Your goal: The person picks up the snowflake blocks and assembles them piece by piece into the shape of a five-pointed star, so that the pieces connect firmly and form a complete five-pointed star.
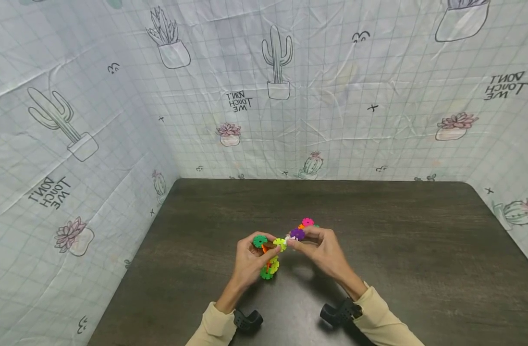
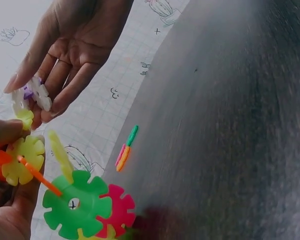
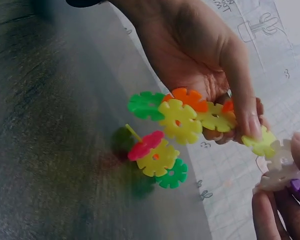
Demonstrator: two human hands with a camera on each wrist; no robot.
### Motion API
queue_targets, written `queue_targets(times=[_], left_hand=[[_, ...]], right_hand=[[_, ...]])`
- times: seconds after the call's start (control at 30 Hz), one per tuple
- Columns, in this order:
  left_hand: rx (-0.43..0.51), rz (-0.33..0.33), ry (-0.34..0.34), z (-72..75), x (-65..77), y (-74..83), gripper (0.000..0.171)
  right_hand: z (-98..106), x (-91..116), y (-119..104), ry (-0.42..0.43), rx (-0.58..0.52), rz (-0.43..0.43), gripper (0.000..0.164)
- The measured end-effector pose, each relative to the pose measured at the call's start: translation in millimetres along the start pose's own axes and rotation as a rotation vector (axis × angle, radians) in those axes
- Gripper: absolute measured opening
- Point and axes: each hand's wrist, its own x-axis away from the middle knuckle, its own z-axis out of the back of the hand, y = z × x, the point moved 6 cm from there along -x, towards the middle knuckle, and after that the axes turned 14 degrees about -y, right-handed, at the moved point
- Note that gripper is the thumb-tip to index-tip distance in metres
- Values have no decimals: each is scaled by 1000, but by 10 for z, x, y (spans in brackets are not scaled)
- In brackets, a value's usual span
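My left hand (image 1: 246, 262) pinches a chain of interlocking notched plastic discs, gripping it by a yellow disc (image 1: 279, 244) at its end. Orange, yellow, green and pink discs hang from that chain, with a large green disc (image 2: 77, 202) below the fingers in the left wrist view. Between the thumb and fingers of my right hand (image 1: 329, 252) are white discs (image 3: 280, 175), joined to a purple disc (image 1: 297, 234). The yellow end disc meets the white ones edge to edge between the two hands. Part of the chain is hidden behind the left fingers.
A small group of joined discs, pink (image 1: 308, 222), orange and green, lies on the dark wooden table (image 1: 398, 230) beyond the right hand. Black camera mounts (image 1: 248, 319) sit on both wrists. A printed cactus cloth (image 1: 333, 120) stands behind the table.
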Motion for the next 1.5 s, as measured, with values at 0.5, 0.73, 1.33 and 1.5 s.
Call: queue_targets(times=[0.5, 0.73, 1.33, 1.5], left_hand=[[11, -7, 2, -1, 6, -3, 20], [12, -33, -6, -7, 20, 15, 18], [4, 25, 6, 39, 12, 46, 28], [-15, 50, -80, 28, 19, 58, 32]], right_hand=[[-3, 24, -25, -26, 6, -37, 24], [-16, 32, -34, -53, 35, -60, 22], [166, 15, -62, -11, 73, -18, 20], [131, 13, -52, -49, 18, -29, 20]])
